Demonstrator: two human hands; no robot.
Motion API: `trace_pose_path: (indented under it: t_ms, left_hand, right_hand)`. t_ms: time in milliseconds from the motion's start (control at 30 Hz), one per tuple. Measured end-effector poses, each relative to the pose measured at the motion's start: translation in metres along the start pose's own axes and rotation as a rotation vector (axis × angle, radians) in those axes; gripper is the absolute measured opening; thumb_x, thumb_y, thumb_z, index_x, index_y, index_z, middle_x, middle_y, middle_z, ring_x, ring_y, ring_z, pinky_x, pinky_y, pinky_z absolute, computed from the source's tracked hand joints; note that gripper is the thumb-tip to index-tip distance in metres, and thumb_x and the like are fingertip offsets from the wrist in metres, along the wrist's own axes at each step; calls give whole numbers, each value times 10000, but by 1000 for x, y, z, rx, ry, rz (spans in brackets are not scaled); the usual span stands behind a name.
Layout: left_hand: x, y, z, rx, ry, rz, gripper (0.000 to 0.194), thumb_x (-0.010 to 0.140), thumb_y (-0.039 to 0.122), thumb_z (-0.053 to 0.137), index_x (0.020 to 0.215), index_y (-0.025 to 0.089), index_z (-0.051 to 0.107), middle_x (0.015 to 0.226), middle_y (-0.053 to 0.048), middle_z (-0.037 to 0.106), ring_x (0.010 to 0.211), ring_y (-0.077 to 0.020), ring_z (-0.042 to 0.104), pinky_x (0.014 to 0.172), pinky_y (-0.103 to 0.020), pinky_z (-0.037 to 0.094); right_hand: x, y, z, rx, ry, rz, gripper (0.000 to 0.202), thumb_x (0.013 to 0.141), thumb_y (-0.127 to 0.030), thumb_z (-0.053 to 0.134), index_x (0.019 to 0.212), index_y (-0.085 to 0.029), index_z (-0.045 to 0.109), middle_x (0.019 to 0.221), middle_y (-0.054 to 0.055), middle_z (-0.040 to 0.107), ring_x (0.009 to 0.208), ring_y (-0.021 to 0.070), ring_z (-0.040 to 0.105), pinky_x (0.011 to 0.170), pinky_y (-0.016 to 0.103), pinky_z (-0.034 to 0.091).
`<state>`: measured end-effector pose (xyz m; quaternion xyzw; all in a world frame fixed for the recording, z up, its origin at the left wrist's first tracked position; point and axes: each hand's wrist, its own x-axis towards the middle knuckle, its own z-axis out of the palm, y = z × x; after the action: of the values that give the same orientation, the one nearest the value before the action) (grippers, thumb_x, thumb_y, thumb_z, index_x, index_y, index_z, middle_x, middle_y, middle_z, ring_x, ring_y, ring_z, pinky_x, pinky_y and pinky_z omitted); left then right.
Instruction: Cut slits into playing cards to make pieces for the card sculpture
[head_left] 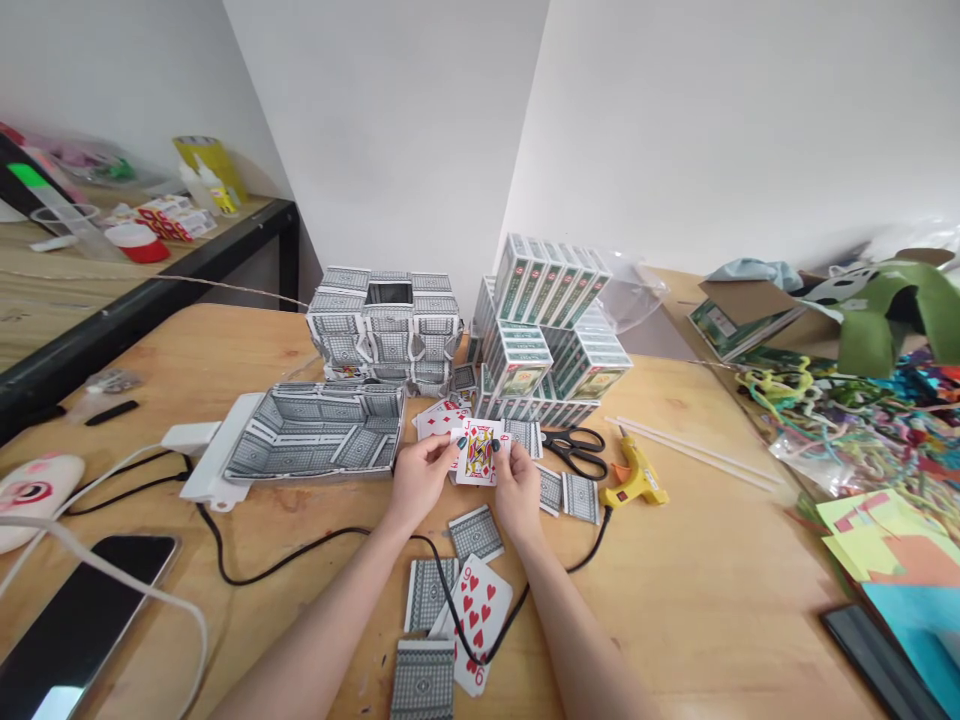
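Observation:
My left hand (421, 482) and my right hand (519, 490) are both closed, pinching a jack playing card (478, 455) by its two sides, face up over the table. Whether more cards lie behind it I cannot tell. Just beyond the fingers are loose red-suited cards (436, 421) and patterned card backs. Below my hands lie folded card pieces (477, 534) and a nine of hearts (480, 610), crossed by a black cord. To the left sits an open tray made of cards (315, 440), and behind it a taller card-built structure (386, 325).
Stacked boxed card decks (525, 370) stand at the back. Black scissors (576, 450) and a yellow glue gun (636, 474) lie right of my hands, near white glue sticks (697, 455). A phone (90, 625) and power strip (225, 465) are left; craft scraps (885, 400) fill the right.

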<state>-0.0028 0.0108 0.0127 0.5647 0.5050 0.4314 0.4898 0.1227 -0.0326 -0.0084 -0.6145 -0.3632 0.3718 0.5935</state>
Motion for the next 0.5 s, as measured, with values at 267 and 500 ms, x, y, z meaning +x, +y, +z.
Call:
trace_pose_path:
  t_ms: [267,500]
  left_hand:
    - [1,-3,0,44,-11,15,193,684,298,589,730,127,666,634,-12,651,574,-134,567,530,-210,433]
    - [0,-3,-1,78,-13,14,213,686,326,586,706,127,658,595,-4,618,550,-121,528,521,-206,399]
  right_hand:
    - [1,3,-1,-19,3,-27,291,791,-461,481,771,-175,529,665,4,582,576,130,494,505,233,377]
    - [1,3,-1,-15,-11,-30,286,789,-467,482,757,-185,512,675,9,583,609,139,506,526,237,389]
